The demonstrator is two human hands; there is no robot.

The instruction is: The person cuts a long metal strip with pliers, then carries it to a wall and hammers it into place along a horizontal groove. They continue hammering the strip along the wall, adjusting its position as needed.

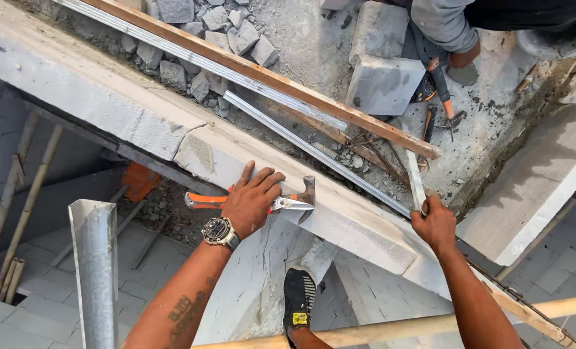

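Observation:
My left hand [252, 200], with a wristwatch, lies flat with spread fingers on top of a grey block wall [126, 110]. It covers the middle of a hammer [200, 200] with an orange handle, whose steel head [308, 190] sticks out to the right. Silver snips [292, 205] lie just by the fingers. My right hand [434, 224] is closed around the near end of a short pale metal strip [415, 178], where a long metal channel [314, 152] running along the wall ends.
A long wooden batten [268, 77] and a second metal rail lie across rubble [204, 39] behind the wall. Another person's hand [463, 59] is near a loose grey block [381, 84] and orange-handled tools [439, 87]. My black shoe [299, 297], a metal post [97, 271] and a bamboo pole [397, 331] are below.

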